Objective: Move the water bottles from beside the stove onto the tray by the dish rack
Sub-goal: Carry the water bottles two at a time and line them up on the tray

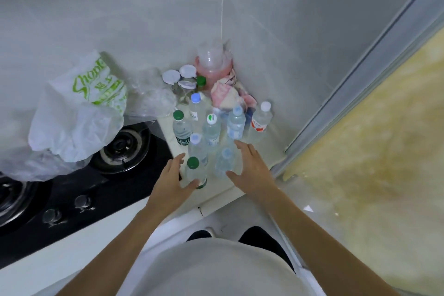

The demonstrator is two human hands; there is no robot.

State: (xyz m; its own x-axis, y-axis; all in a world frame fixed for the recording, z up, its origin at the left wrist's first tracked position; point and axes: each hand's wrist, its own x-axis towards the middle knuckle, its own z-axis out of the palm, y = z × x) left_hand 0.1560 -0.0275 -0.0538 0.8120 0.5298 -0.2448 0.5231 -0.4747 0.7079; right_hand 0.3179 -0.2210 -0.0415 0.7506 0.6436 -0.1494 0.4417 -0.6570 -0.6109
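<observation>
Water bottles (211,127) upright, clustered on counter (266,151) corner right of stove (101,175). Left hand (171,179) open, fingers spread, thumb touching green-capped bottle (195,170) at counter front edge. Right hand (252,168) open, holding nothing, just beside clear bottle (224,161). White plastic bag (79,113) lies over burner

White counter (265,151) (corner) bears upright water bottles (211,127) beside black stove (79,190).

White plastic bag (79,113): green "Shop…", rest unreadable.
</observation>
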